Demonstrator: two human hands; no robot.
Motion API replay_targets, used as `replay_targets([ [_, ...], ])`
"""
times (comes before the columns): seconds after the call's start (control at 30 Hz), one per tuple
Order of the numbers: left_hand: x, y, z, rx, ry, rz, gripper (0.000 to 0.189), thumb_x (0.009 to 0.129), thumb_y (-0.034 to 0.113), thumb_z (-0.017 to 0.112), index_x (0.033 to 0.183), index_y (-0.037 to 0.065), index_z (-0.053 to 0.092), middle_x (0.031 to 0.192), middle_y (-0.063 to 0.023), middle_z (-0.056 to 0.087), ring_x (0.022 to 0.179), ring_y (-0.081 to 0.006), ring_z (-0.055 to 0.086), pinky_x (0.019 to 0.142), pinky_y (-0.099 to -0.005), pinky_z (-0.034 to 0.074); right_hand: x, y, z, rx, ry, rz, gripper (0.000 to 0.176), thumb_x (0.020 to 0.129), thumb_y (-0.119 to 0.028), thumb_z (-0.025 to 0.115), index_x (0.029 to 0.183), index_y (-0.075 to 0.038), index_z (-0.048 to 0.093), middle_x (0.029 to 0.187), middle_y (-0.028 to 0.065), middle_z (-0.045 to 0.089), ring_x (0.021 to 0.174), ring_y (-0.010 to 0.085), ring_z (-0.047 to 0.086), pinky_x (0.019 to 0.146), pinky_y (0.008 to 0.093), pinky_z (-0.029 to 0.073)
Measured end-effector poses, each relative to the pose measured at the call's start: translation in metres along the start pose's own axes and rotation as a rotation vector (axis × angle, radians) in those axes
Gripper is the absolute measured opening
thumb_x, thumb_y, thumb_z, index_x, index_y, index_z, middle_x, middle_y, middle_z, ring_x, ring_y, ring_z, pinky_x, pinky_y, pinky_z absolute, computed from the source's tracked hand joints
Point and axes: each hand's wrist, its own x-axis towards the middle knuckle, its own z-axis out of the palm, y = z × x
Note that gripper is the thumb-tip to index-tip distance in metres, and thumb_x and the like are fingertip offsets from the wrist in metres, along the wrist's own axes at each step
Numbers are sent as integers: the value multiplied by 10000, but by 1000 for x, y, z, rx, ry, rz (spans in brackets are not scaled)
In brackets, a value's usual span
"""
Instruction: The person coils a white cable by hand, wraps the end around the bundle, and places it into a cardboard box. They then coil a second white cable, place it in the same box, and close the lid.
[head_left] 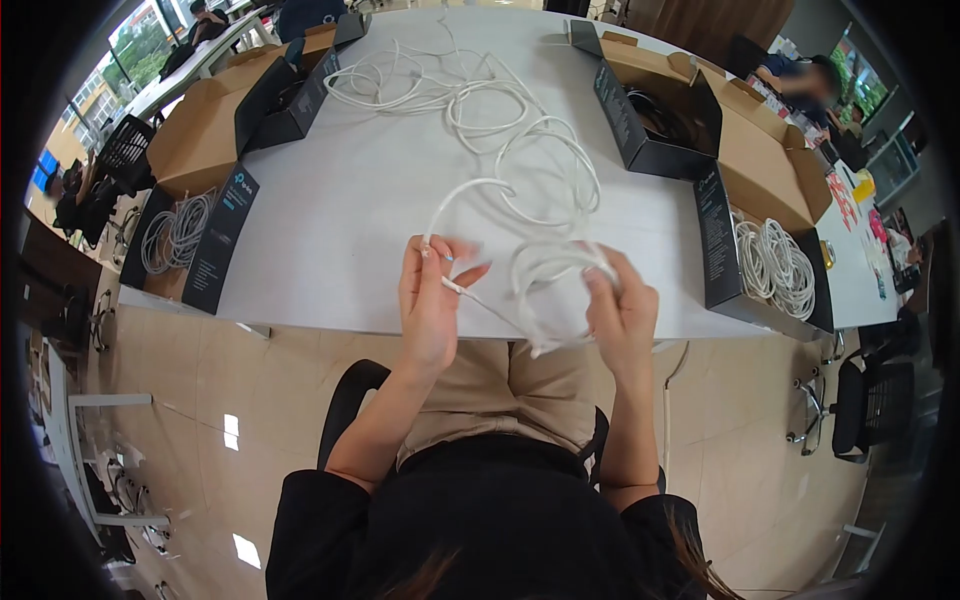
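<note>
My right hand point(625, 310) grips a loosely wound coil of white cable point(520, 290) near the table's front edge. The coil is smeared by motion. To its left, my left hand point(428, 305) pinches the same white cable, its fingertips partly blurred. One stretch of cable arches up from this hand towards the loose loops point(490, 105) spread over the table. A short length with what looks like a plug point(452, 286) shows beside the left thumb and runs towards the coil.
On the white table point(330, 220), an open box point(215, 245) at front left holds white cable point(180, 232), and another at front right holds coiled white cable point(775, 268). Behind them stand further open boxes, the right one point(660, 120) with dark cable inside. People sit at other tables beyond.
</note>
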Motion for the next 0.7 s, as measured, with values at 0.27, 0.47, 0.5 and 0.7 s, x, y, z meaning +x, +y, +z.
replay_targets([
  [0.27,5,-14,-5,-31,-7,12,210,983,276,207,1065,134,339,1402,-175,273,1299,-282,284,1064,-408,246,0,-21,-2,4,-432,-281,223,829,-83,580,1043,-28,604,588,95,559,465,166,518,474,242,393],
  [0.47,10,-26,-24,-1,-230,144,239,981,286,198,1073,109,330,1113,-179,512,1092,-239,481,1043,-398,286,8,-39,-11,15,-510,-216,197,826,-61,572,1014,-22,617,600,86,574,470,119,486,477,223,373],
  [0.5,12,-27,-30,-8,-268,166,248,981,289,198,1082,103,327,1015,-156,543,994,-224,531,1021,-390,325,9,-40,-12,-4,-481,-183,194,826,-57,571,1011,-18,616,603,85,577,471,108,477,478,219,368],
  [0.7,2,-1,-18,31,-126,-49,303,956,292,343,1118,40,384,715,-68,547,615,-164,570,683,-330,512,15,-25,15,-77,-242,-209,176,818,-37,569,989,-4,599,680,108,608,514,129,504,500,234,392],
])
